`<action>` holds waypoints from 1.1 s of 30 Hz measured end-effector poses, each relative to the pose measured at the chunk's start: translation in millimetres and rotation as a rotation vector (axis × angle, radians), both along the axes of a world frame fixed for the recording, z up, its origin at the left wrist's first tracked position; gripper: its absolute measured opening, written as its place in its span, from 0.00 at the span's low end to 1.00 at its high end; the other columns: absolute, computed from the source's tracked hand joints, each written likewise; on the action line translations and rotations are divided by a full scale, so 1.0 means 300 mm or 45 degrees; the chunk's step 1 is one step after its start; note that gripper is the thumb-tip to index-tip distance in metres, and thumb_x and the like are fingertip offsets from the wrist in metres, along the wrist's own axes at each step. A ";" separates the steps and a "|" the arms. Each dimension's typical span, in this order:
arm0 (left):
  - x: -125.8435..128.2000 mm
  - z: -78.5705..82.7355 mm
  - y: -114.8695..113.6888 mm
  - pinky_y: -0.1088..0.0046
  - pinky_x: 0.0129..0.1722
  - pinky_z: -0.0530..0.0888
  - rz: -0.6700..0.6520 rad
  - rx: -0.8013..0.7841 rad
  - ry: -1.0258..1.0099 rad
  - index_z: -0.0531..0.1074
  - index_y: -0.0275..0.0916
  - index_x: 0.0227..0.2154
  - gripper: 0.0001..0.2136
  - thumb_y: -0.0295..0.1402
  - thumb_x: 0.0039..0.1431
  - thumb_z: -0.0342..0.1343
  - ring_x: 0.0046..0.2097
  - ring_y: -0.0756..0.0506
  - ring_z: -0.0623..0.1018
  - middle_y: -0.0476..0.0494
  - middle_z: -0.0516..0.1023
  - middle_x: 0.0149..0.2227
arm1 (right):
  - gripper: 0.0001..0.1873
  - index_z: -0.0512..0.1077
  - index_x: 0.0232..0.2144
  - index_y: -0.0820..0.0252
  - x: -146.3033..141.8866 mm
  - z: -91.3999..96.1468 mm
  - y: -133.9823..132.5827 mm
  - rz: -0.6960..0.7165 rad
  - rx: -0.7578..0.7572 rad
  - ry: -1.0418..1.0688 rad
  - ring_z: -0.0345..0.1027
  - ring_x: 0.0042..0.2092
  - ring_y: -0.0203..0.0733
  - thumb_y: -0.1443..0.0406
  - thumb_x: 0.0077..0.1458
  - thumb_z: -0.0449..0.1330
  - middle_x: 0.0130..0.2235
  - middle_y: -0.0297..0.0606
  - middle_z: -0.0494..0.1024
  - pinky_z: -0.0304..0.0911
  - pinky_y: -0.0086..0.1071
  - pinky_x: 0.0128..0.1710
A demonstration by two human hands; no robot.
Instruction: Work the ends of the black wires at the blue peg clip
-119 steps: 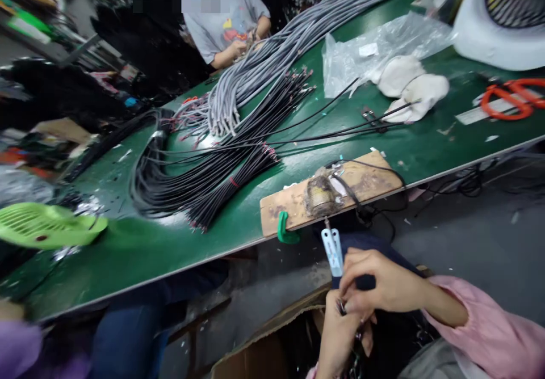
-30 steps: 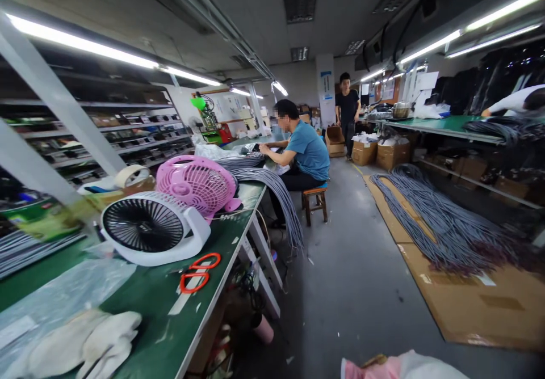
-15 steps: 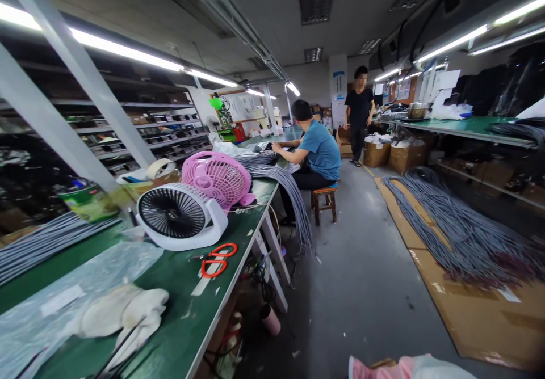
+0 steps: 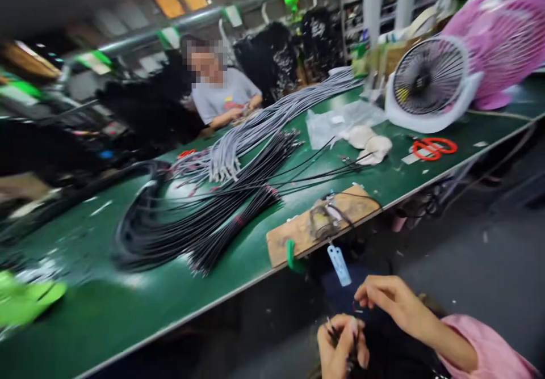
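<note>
Both my hands are low in front of me, below the edge of the green table (image 4: 128, 305). My left hand (image 4: 340, 348) is closed around a few thin dark wires with small ends. My right hand (image 4: 389, 302), in a pink sleeve, pinches at something tiny just above the left hand; I cannot make out what. A pale blue tag (image 4: 339, 264) hangs from a wooden block (image 4: 298, 228) clamped to the table edge just beyond my hands. A large bundle of black cables (image 4: 204, 220) lies on the table to the left of the block.
Grey cables (image 4: 272, 121) run toward a seated person in a grey shirt (image 4: 221, 92) across the table. A white fan (image 4: 430, 84), a pink fan (image 4: 502, 38), red scissors (image 4: 432, 147), white gloves (image 4: 368, 143) and a plastic bag (image 4: 336, 121) sit at the right. A green object (image 4: 25, 299) lies at the left.
The view has swung back from the aisle and other workers down to the table edge. Both my hands are in sight again, holding thin wires below the wooden block.
</note>
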State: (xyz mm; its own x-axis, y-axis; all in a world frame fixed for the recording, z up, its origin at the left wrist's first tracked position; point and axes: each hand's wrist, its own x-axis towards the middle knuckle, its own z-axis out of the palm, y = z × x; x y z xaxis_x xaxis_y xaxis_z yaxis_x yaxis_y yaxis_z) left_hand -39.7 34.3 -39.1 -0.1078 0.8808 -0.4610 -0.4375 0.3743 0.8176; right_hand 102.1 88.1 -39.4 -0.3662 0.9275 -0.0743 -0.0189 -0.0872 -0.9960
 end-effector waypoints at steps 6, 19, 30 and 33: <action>-0.019 -0.022 0.031 0.85 0.11 0.59 0.076 0.154 -0.101 0.78 0.34 0.16 0.18 0.46 0.37 0.72 0.11 0.59 0.62 0.52 0.65 0.13 | 0.13 0.76 0.24 0.62 -0.028 0.048 0.013 0.002 0.200 0.022 0.67 0.32 0.40 0.60 0.57 0.63 0.27 0.38 0.75 0.61 0.32 0.35; -0.020 0.058 0.076 0.83 0.15 0.60 0.262 0.519 0.299 0.81 0.41 0.19 0.09 0.40 0.42 0.71 0.15 0.57 0.68 0.51 0.71 0.20 | 0.27 0.71 0.20 0.64 -0.094 0.148 0.217 0.003 -0.192 0.187 0.56 0.26 0.35 0.45 0.47 0.64 0.21 0.31 0.65 0.52 0.29 0.26; 0.002 0.031 0.125 0.77 0.20 0.66 0.317 0.543 0.453 0.81 0.41 0.18 0.07 0.38 0.41 0.71 0.20 0.52 0.70 0.48 0.73 0.18 | 0.21 0.78 0.26 0.63 -0.122 0.100 0.177 0.010 -0.722 0.853 0.65 0.29 0.35 0.51 0.42 0.72 0.27 0.37 0.76 0.60 0.28 0.32; 0.004 0.026 0.125 0.78 0.20 0.64 0.289 0.517 0.433 0.80 0.42 0.18 0.07 0.38 0.41 0.71 0.20 0.53 0.68 0.49 0.73 0.18 | 0.18 0.78 0.26 0.64 -0.120 0.091 0.180 0.112 -0.749 0.929 0.66 0.30 0.35 0.53 0.47 0.70 0.27 0.37 0.75 0.59 0.28 0.31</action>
